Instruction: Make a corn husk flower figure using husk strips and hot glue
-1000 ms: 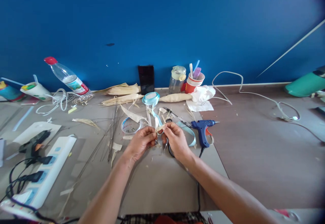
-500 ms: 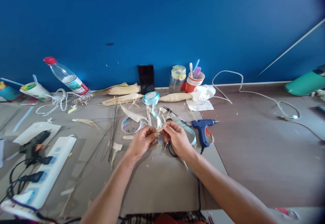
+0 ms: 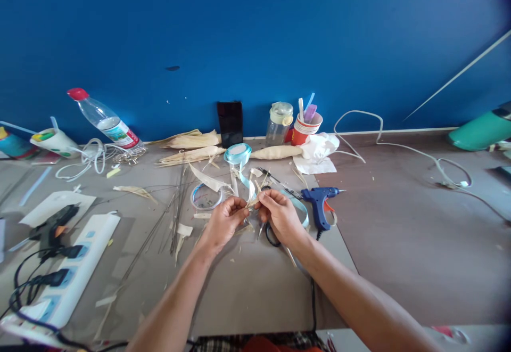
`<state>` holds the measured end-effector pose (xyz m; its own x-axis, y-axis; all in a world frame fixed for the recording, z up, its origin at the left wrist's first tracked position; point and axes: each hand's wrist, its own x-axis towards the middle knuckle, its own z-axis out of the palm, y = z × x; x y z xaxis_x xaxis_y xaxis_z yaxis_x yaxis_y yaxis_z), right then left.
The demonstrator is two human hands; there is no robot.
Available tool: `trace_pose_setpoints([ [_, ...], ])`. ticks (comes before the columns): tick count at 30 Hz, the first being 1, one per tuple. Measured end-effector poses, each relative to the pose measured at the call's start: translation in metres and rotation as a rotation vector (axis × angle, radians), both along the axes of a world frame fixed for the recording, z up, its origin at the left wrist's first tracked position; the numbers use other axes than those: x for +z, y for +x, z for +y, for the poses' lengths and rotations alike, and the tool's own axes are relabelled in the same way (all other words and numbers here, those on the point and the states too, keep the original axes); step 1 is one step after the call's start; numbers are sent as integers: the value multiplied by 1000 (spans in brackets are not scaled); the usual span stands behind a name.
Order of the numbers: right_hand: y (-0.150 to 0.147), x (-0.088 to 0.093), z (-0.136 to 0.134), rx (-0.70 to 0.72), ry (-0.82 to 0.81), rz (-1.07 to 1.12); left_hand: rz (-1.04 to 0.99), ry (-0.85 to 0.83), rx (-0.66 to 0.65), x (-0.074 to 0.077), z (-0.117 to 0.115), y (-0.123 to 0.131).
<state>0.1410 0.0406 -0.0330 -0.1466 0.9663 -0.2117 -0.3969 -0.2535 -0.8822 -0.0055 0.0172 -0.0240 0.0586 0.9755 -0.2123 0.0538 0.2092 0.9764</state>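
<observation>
Between my two hands is a small pale piece of corn husk (image 3: pixel 252 203), pinched from both sides. My left hand (image 3: pixel 228 218) closes thumb and fingers on its left end. On the other end, my right hand (image 3: pixel 279 214) holds it in a pinch. The fingers hide much of the piece. Just beyond, a light-blue ribbon (image 3: pixel 247 181) trails down from its roll (image 3: pixel 237 153). Under my right hand lie scissors (image 3: pixel 272 236), partly covered. A blue glue gun (image 3: pixel 318 207) rests to the right, and thin wires (image 3: pixel 175 213) lie to the left.
A white power strip (image 3: pixel 82 267) with black plugs lies at left. Along the blue wall stand a tilted bottle (image 3: pixel 109 123), a phone (image 3: pixel 230 124), a clear jar (image 3: pixel 279 124) and paper cups (image 3: pixel 306 128). Dried husks (image 3: pixel 191 140) lie near the phone. A white cable (image 3: pixel 411 147) crosses the right side.
Both hands stay in almost the same place, still pinching the husk piece. My right hand's fingers have shifted very slightly.
</observation>
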Motion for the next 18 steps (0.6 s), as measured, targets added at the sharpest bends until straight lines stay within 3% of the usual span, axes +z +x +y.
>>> trace_pose_setpoints([
  [5,1,5,1,13,-20,33,-70,-9,-44,3,-2,0],
  [12,2,8,0,3,-46,58,-363,-130,-4,7,-3,-2],
  [18,2,6,1,-10,-17,49,-390,-169,-21,7,-4,0],
])
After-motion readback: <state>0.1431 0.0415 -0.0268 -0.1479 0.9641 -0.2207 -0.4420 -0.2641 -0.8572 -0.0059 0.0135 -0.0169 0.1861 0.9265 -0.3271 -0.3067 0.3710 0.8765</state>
